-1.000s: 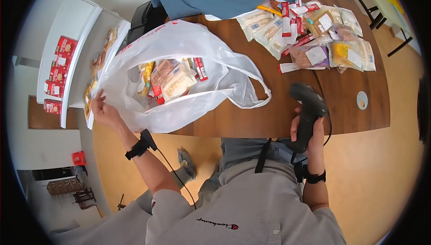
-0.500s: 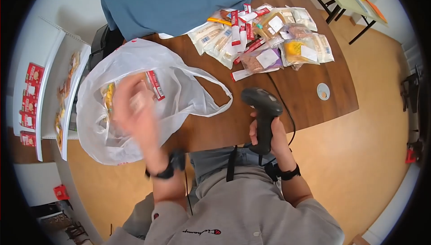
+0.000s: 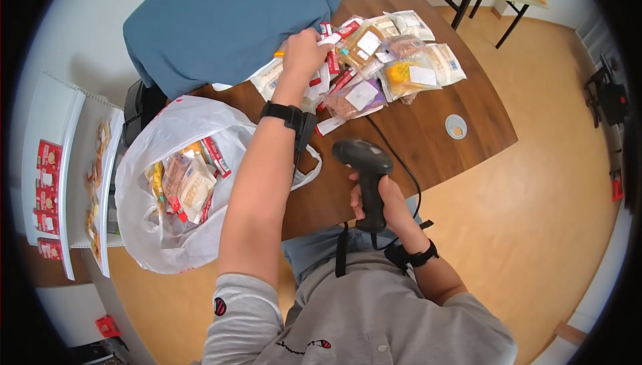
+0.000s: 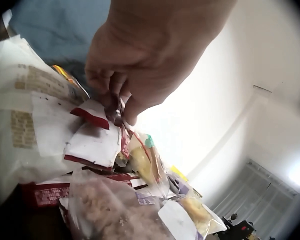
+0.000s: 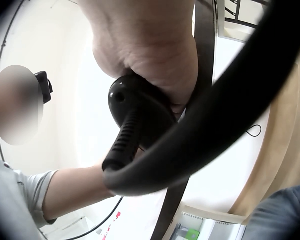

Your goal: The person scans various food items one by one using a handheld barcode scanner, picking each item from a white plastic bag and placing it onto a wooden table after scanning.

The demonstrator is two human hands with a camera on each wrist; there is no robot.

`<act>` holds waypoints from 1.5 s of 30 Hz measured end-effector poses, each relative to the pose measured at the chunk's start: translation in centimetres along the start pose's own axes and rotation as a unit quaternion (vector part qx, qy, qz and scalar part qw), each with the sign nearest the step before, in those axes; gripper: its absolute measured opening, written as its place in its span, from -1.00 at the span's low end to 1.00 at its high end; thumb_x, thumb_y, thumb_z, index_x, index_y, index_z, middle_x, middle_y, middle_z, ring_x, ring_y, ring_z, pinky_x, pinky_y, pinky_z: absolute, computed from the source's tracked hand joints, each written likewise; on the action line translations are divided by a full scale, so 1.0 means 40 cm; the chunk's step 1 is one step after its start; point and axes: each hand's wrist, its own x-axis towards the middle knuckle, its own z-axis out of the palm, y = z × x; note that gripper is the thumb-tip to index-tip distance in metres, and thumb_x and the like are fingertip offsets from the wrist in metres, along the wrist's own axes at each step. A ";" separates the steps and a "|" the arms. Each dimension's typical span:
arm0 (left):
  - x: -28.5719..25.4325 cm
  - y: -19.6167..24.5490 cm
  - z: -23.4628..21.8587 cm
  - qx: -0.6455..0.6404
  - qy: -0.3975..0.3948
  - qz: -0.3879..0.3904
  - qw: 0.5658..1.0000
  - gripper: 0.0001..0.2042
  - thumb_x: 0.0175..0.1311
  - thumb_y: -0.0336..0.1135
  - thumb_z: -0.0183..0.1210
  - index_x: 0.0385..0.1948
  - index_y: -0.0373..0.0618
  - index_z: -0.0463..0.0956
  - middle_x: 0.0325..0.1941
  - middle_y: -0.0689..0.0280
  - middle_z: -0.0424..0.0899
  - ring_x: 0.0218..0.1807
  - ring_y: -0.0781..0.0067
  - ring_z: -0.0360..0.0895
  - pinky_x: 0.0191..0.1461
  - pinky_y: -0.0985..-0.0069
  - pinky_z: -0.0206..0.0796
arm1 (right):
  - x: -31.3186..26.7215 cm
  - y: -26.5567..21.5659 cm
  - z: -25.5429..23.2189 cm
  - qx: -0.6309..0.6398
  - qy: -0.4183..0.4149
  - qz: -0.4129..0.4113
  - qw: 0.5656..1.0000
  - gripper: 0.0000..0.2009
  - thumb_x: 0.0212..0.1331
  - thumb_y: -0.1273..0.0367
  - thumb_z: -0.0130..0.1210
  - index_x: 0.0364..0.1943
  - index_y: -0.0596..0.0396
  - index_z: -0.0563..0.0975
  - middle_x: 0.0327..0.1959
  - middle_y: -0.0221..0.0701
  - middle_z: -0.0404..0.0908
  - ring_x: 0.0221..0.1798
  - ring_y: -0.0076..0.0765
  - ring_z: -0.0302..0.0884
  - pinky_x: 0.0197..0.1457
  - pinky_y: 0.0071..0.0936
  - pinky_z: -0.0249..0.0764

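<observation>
My left hand (image 3: 304,57) reaches into the heap of packaged food at the back of the table. Its thumb and fingers (image 4: 132,107) pinch the end of a red-and-white stick packet (image 4: 92,142) on top. Around it lie cream-coloured packs (image 4: 20,125), more red sticks and a clear bag of brownish food (image 4: 122,212). My right hand (image 3: 394,204) grips the handle of a black barcode scanner (image 3: 368,171) near the table's front edge, the scanner's head up. In the right wrist view, the scanner's handle end (image 5: 135,105) and thick cable show below the palm.
On the left, a white plastic bag (image 3: 160,238) stands open with packaged food inside. A shelf (image 3: 70,184) with red boxes is beyond it. Blue cloth (image 3: 221,24) covers something behind the table. The scanner's cable (image 3: 401,154) runs across the wood near a round grommet (image 3: 456,126).
My left hand has left the bag's left edge, crossed over its opening and reached the heap, pinching a stick packet. The right hand keeps the scanner; the head view has shifted.
</observation>
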 end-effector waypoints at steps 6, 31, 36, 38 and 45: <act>-0.037 -0.006 -0.055 0.002 0.047 0.018 0.999 -0.76 0.10 -0.23 0.37 -0.33 -0.20 0.67 -0.40 0.12 0.72 -0.34 0.13 0.67 -0.19 0.34 0.48 | -0.003 -0.001 -0.001 0.001 -0.001 -0.001 1.000 -0.29 0.38 -0.20 -0.27 0.20 0.22 0.32 -0.33 -0.31 0.55 -0.41 -0.46 0.53 -0.31 -0.53 0.48; -0.662 -0.103 -0.138 -0.450 0.122 -0.225 0.856 -0.87 0.33 -0.53 0.17 -0.14 -0.32 0.56 -0.38 0.24 0.69 -0.48 0.60 0.57 -0.41 0.70 0.31 | 0.001 -0.012 0.015 -0.075 -0.003 0.015 0.997 -0.30 0.36 -0.18 -0.16 0.18 0.24 0.34 -0.34 -0.31 0.55 -0.44 -0.48 0.55 -0.35 -0.54 0.46; -0.663 -0.097 -0.141 -0.483 0.144 -0.215 0.836 -0.89 0.33 -0.53 0.17 -0.17 -0.30 0.56 -0.42 0.26 0.70 -0.51 0.62 0.55 -0.43 0.73 0.29 | -0.004 0.007 0.022 -0.105 -0.011 0.002 0.994 -0.39 0.40 -0.08 -0.09 0.17 0.24 0.36 -0.33 -0.34 0.56 -0.43 -0.50 0.54 -0.34 -0.55 0.46; -0.675 -0.105 -0.140 -0.430 0.125 -0.204 0.871 -0.90 0.32 -0.52 0.18 -0.18 -0.26 0.57 -0.48 0.30 0.68 -0.52 0.65 0.54 -0.45 0.73 0.29 | -0.005 0.012 0.026 -0.136 0.006 -0.007 0.991 -0.45 0.42 -0.01 -0.07 0.14 0.25 0.39 -0.33 -0.35 0.56 -0.43 -0.51 0.54 -0.35 -0.56 0.46; -0.717 -0.075 -0.184 -0.381 0.127 -0.182 0.898 -0.88 0.27 -0.55 0.21 -0.19 -0.22 0.61 -0.52 0.36 0.64 -0.51 0.68 0.53 -0.44 0.73 0.29 | 0.002 0.020 0.026 -0.136 -0.006 -0.021 0.991 -0.29 0.33 -0.16 -0.05 0.19 0.28 0.36 -0.36 -0.32 0.56 -0.45 -0.48 0.53 -0.38 -0.58 0.44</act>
